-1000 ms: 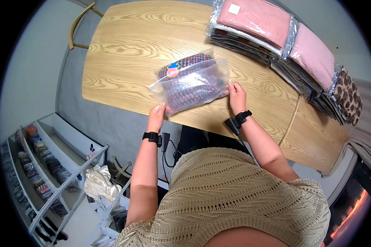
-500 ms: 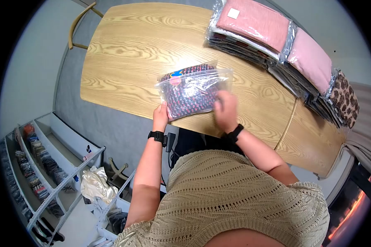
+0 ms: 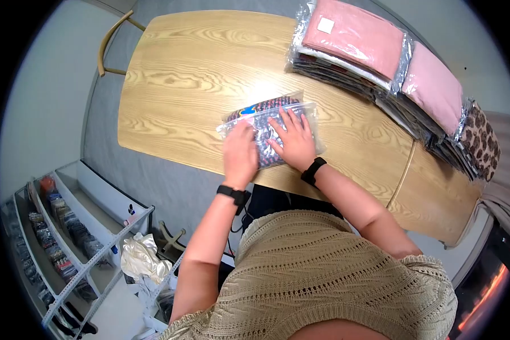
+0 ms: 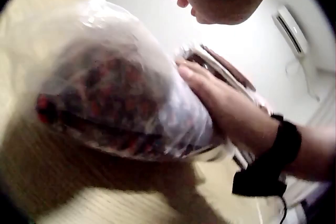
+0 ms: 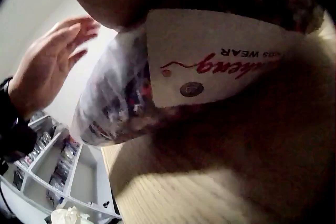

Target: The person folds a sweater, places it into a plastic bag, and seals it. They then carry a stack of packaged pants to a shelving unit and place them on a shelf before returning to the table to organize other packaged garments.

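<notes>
A clear plastic bag [image 3: 269,161] lies near the table's front edge, with a folded dark knit garment [image 3: 285,102] flecked pink and red inside. A blue patch [image 3: 247,111] shows near its far edge. My right hand [image 3: 293,139] presses on the bag's right half, fingers spread. Over the left half is my left hand [image 3: 241,154], blurred; in the right wrist view that left hand [image 5: 50,71] is raised off the plastic, its fingers loosely bent and holding nothing. A white label [image 5: 210,58] with red lettering shows through the bag's side.
Stacks of bagged folded clothes stand along the back right of the wooden table [image 3: 192,73], topped by pink garments [image 3: 354,37] and a leopard-print one [image 3: 479,139]. Below left is a shelf unit [image 3: 73,249] with packed items. A wooden chair [image 3: 110,42] stands beyond the table.
Both hands have let go of the bag's near corners. The right hand has come to lie on the bag's top; the left has moved up and right over it. The bag now looks flatter.
</notes>
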`<state>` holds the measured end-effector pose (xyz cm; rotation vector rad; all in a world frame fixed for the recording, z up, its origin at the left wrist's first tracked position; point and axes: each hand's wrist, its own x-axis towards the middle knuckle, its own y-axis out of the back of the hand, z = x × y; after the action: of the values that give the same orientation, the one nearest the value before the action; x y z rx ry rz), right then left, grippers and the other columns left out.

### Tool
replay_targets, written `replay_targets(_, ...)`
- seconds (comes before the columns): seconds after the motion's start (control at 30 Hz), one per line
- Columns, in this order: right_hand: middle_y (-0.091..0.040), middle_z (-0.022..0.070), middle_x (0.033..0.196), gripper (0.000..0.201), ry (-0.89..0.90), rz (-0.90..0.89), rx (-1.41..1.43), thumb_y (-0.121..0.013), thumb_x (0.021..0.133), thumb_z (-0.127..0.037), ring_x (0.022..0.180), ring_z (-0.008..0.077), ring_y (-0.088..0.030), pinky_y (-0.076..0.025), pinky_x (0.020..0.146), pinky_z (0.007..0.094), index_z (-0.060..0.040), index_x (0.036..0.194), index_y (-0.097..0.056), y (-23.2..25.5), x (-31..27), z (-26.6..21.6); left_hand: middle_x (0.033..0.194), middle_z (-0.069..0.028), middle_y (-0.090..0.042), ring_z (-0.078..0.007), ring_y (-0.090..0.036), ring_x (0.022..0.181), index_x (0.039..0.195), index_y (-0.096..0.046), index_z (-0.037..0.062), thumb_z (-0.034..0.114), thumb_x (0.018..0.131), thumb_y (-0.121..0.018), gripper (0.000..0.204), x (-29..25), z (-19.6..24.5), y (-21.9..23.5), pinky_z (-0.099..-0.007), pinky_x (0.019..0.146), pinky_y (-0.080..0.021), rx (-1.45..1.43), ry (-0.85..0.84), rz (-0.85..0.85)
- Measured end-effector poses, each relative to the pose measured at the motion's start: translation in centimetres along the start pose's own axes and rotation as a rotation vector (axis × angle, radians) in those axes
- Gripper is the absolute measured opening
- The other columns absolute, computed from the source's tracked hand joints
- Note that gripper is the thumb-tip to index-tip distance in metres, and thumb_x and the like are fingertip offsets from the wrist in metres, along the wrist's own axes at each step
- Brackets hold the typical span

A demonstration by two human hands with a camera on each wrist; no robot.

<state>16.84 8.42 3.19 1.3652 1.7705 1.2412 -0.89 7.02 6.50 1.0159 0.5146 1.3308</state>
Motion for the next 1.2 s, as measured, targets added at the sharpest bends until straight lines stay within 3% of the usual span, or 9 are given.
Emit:
replay_targets(0.07, -0.037, 0.0104, 0.142, 0.051, 0.137, -0.023, -0.088, -0.058, 0.083, -0.035, 0.132, 0.0282, -0.032, -0.023, 0.106, 0.0519, -0.0160, 0.129, -0.050, -0.1, 0.8, 0.4, 0.137, -0.0128, -0.043, -0.0270, -0.035, 0.131, 0.128, -0.046, 0.0031, 0.014, 0.080, -0.054, 0.050, 1.2, 0.1, -2.4, -0.0457, 0.105, -0.028, 0.261, -0.152, -0.098)
replay_targets(0.1, -0.037, 0.0101, 0.142, 0.052, 0.185, -0.036, -0.070, -0.059, 0.081, -0.033, 0.132, 0.0281, -0.032, -0.024, 0.105, 0.0533, -0.0142, 0.129, -0.050, -0.3, 0.8, 0.8, 0.145, -0.0097, -0.034, -0.0238, -0.029, 0.135, 0.135, -0.041, 0.0054, 0.020, 0.082, -0.051, 0.056, 1.7, -0.4, -3.2, -0.0487, 0.107, -0.022, 0.323, -0.134, -0.192)
replay_targets(0.23, -0.040, 0.0088, 0.140, 0.054, 0.215, -0.045, -0.050, -0.058, 0.081, -0.037, 0.132, 0.0275, -0.033, -0.025, 0.104, 0.0552, -0.0157, 0.130, -0.048, -1.5, 0.8, 1.8, 0.149, -0.0089, -0.026, -0.0215, -0.021, 0.139, 0.138, -0.036, 0.0049, 0.029, 0.081, -0.049, 0.063, 1.3, -1.8, -5.2, -0.0499, 0.109, -0.016, 0.399, -0.068, -0.296)
replay_targets(0.4, -0.040, 0.0089, 0.140, 0.054, 0.205, -0.086, -0.027, -0.057, 0.082, -0.038, 0.131, 0.0280, -0.033, -0.025, 0.103, 0.0552, -0.0154, 0.130, -0.047, -2.9, 0.9, 2.6, 0.149, -0.0095, -0.026, -0.0227, -0.020, 0.139, 0.138, -0.037, 0.0046, 0.029, 0.080, -0.050, 0.064, 0.8, -2.7, -6.7, -0.0534, 0.108, -0.016, 0.367, -0.034, -0.370)
replay_targets(0.7, -0.035, 0.0073, 0.143, 0.056, 0.165, -0.149, 0.047, -0.057, 0.080, -0.038, 0.132, 0.0281, -0.031, -0.024, 0.103, 0.0567, -0.0175, 0.131, -0.046, -5.1, 1.2, 3.6, 0.148, -0.0124, -0.026, -0.0259, -0.023, 0.138, 0.136, -0.037, 0.0032, 0.030, 0.075, -0.054, 0.069, 0.9, -4.5, -8.5, -0.0576, 0.105, -0.020, 0.299, -0.023, -0.411)
replay_targets(0.77, -0.035, 0.0078, 0.143, 0.056, 0.165, -0.136, 0.070, -0.057, 0.080, -0.039, 0.132, 0.0285, -0.031, -0.024, 0.103, 0.0577, -0.0173, 0.130, -0.047, -5.3, 1.2, 3.7, 0.147, -0.0161, -0.025, -0.0307, -0.021, 0.138, 0.138, -0.032, 0.0004, 0.027, 0.073, -0.056, 0.074, 0.9, -4.7, -8.5, -0.0605, 0.105, -0.017, 0.192, -0.025, -0.407)
replay_targets(1.0, -0.036, 0.0089, 0.142, 0.056, 0.172, -0.142, 0.064, -0.057, 0.079, -0.037, 0.132, 0.0294, -0.031, -0.024, 0.103, 0.0574, -0.0166, 0.131, -0.047, -4.4, 1.4, 3.2, 0.148, -0.0125, -0.027, -0.0265, -0.023, 0.137, 0.136, -0.037, 0.0028, 0.030, 0.074, -0.053, 0.069, 1.0, -4.4, -8.4, -0.0590, 0.105, -0.019, 0.254, -0.003, -0.415)
replay_targets(1.2, -0.038, 0.0093, 0.141, 0.053, 0.178, -0.121, 0.001, -0.058, 0.082, -0.035, 0.131, 0.0278, -0.032, -0.027, 0.102, 0.0554, -0.0173, 0.131, -0.047, -3.0, 1.8, 2.3, 0.147, -0.0101, -0.028, -0.0233, -0.024, 0.137, 0.136, -0.038, 0.0055, 0.025, 0.079, -0.053, 0.062, 1.3, -4.0, -7.2, -0.0551, 0.106, -0.021, 0.222, -0.036, -0.288)
